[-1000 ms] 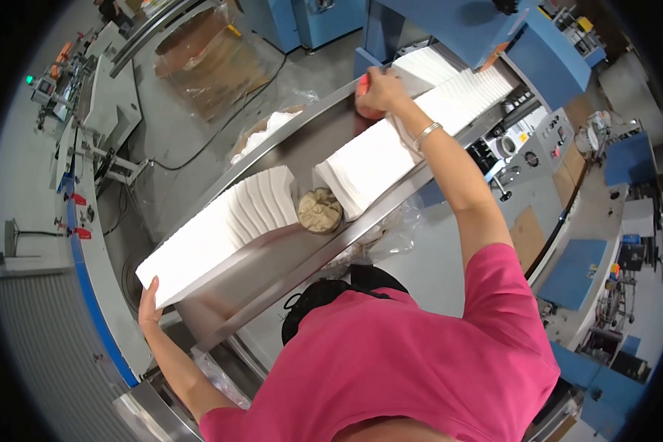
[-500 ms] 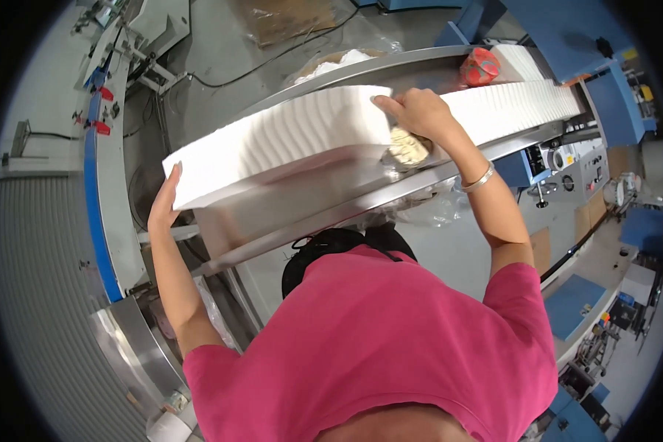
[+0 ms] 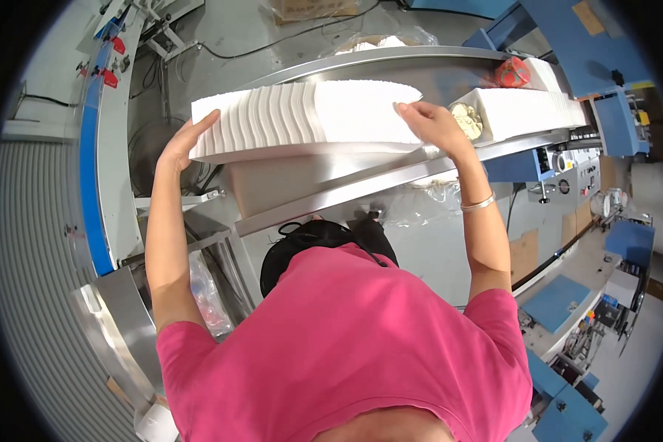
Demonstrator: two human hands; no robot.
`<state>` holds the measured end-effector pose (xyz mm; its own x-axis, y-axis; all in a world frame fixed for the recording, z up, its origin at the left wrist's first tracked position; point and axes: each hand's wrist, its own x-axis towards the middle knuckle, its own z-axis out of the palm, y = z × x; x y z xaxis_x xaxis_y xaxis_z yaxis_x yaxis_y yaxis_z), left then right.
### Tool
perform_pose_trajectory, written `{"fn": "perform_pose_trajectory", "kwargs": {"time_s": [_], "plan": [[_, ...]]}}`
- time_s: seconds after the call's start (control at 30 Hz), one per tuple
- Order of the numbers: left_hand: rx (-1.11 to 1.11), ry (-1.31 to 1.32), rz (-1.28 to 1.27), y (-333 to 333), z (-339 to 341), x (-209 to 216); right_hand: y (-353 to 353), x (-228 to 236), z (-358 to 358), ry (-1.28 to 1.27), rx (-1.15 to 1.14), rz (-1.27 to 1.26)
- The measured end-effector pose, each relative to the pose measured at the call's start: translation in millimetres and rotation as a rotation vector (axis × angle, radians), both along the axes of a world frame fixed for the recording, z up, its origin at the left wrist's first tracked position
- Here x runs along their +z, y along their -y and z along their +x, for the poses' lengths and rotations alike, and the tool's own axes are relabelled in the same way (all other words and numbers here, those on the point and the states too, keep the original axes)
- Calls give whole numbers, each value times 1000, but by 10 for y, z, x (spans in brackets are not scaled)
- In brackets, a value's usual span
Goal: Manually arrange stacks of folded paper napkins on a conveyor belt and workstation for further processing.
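A long stack of thin white sheets point(image 3: 357, 110) spans the space between my hands, over the metal trough point(image 3: 287, 199). Wavy ripples run down its left part, while the right part looks smooth. My left hand point(image 3: 180, 145) clasps the left end, thumb on the near face. At the other end, my right hand point(image 3: 436, 127) is closed on the stack's edge, thumb and fingers pinching near the corner. Just right of that hand lies a cream-coloured crumpled item point(image 3: 466, 120), kind unclear. It sits against the end of a second white stack point(image 3: 519, 114) in the trough.
A red patterned roll point(image 3: 512, 72) rests behind the second stack. Blue machinery point(image 3: 619, 114) stands at the trough's right end. To the left runs a blue-edged machine table point(image 3: 92, 177). Beyond the trough are a plastic-lined container of white material point(image 3: 383, 44) and a floor cable point(image 3: 272, 51).
The whole view has shifted, and the held stack now appears more level. Its right end stands farther from the cream item. Ripples have faded from its right part.
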<state>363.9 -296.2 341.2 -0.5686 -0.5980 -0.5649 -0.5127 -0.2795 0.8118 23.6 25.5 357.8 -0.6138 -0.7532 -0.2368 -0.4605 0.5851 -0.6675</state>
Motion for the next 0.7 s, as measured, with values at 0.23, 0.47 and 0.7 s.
{"fn": "perform_pose_trajectory", "kwargs": {"time_s": [0.23,0.47,0.7], "plan": [[-39,-89,55,-504,-257,135,-189,-23,-146,671,-198,46],[189,-244,365,-273,-24,-119,-279,-14,-187,630,-140,71],[64,-122,132,-808,-440,154,-47,-95,39,609,102,-49]]}}
